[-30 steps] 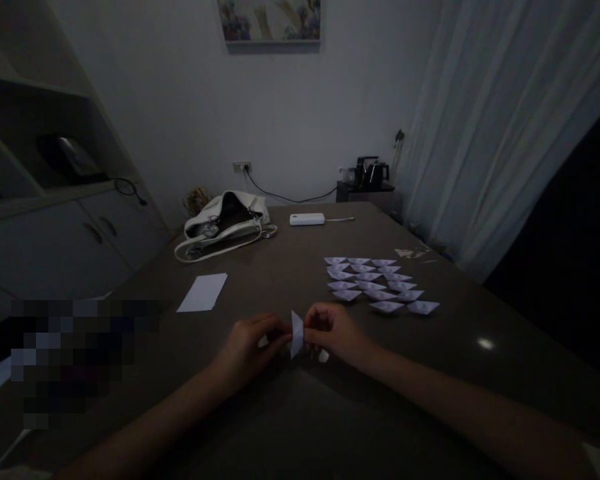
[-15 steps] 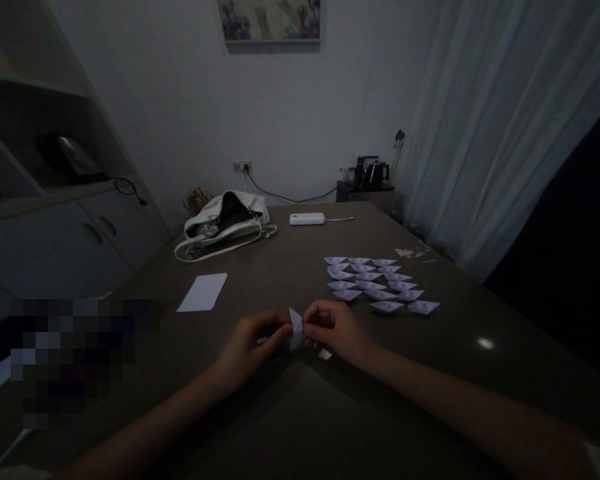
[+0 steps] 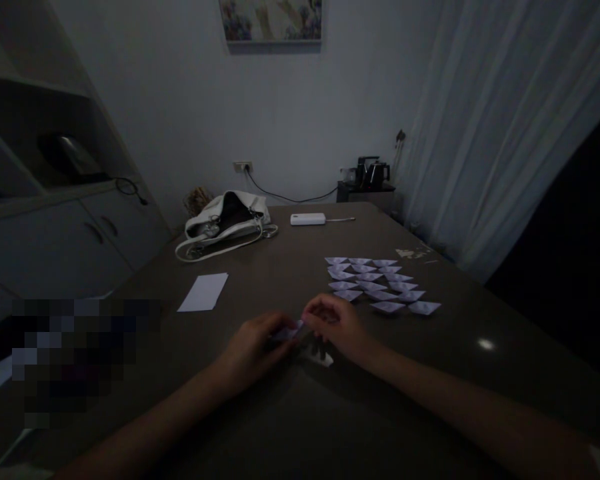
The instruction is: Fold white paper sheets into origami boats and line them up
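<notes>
A small folded paper boat [image 3: 291, 330] is between my hands, low over the table, its tip pointing up to the right. My left hand [image 3: 257, 347] is closed around its left side, fingers above and thumb below. The fingertips of my right hand [image 3: 337, 325] pinch the boat's right tip. A white paper scrap [image 3: 323, 360] lies on the table just below my right hand. Several folded paper boats [image 3: 379, 293] stand in rows beyond my right hand. A stack of white paper sheets [image 3: 203, 292] lies beyond my left hand.
On the brown table [image 3: 300, 427] a white handbag [image 3: 230, 220] stands at the far left, and a white power bank [image 3: 307, 219] with a short cable lies at the back. Paper scraps [image 3: 413, 253] lie near the right edge. A blurred patch [image 3: 80, 360] covers the left side.
The paper boat has tipped from upright to nearly level, toward my left hand. My left fingers now cover more of it. More of the paper scrap below shows.
</notes>
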Demonstrator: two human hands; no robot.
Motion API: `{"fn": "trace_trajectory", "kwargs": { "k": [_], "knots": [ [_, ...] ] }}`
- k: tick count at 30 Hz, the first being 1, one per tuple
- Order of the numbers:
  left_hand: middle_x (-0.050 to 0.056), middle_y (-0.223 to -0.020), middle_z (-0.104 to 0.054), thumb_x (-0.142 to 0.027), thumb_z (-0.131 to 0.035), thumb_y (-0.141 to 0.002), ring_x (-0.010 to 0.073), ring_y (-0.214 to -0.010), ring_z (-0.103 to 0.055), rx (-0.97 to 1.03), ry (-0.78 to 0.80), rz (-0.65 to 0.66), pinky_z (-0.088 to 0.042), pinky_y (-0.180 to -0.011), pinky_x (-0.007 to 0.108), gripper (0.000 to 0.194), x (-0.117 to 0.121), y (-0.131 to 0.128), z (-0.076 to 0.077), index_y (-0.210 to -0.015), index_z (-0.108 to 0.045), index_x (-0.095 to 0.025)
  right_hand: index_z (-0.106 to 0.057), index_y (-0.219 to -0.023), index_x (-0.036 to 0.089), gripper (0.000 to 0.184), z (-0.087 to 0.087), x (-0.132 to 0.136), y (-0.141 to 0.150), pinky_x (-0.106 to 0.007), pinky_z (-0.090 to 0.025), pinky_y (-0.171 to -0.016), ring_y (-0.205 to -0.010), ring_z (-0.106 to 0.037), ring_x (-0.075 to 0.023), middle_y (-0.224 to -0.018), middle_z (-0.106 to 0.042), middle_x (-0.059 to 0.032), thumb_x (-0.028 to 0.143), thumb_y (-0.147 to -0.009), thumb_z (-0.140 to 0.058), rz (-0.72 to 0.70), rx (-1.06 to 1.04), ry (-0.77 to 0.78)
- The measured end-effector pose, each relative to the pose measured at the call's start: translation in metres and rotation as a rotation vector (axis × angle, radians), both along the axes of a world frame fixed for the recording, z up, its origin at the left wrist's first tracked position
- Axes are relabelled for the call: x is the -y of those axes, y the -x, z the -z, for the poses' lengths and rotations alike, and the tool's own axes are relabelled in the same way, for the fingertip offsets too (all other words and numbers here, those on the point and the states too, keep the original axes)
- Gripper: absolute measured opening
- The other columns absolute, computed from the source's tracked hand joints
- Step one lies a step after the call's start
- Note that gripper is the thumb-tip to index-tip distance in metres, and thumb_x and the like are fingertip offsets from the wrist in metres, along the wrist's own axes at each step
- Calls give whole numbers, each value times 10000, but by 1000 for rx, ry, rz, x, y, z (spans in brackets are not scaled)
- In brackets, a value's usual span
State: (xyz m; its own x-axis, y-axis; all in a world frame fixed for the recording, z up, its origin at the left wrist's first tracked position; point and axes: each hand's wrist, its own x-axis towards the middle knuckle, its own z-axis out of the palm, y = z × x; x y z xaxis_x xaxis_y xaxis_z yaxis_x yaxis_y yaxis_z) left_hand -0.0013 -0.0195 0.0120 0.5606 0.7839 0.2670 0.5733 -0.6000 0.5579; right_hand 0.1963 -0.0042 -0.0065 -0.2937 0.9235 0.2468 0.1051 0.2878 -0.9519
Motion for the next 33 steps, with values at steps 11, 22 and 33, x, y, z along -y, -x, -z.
{"fn": "trace_trajectory", "kwargs": {
  "k": [11,22,33],
  "knots": [
    [55,-977,-621,-219,-528,-883,190,-864,-609,-149,-67,27,-492,-740,306,155,-2,7,-5,-1029,-571,-192,-696,-748,139,116,2,-8,-8,-216,-404,-541,-591,-558,-112,-656,-648,-22,235,-786,-643,-3,309,-46],
    [54,-971,-622,-198,-534,-872,179,-850,-610,-133,-82,45,-498,-734,289,160,-1,7,-5,-1026,-575,-196,-722,-757,123,98,-15,-7,-13,-201,-366,-505,-547,-541,-100,-636,-660,-27,169,-776,-638,-78,427,68],
    [44,-980,-603,-165,-548,-863,175,-860,-599,-150,-151,88,-493,-733,284,168,-3,9,2,-1025,-567,-206,-711,-714,130,74,-13,-7,-11,-200,-372,-505,-538,-520,-94,-600,-631,-12,158,-747,-650,-87,404,97]
  ]
}}
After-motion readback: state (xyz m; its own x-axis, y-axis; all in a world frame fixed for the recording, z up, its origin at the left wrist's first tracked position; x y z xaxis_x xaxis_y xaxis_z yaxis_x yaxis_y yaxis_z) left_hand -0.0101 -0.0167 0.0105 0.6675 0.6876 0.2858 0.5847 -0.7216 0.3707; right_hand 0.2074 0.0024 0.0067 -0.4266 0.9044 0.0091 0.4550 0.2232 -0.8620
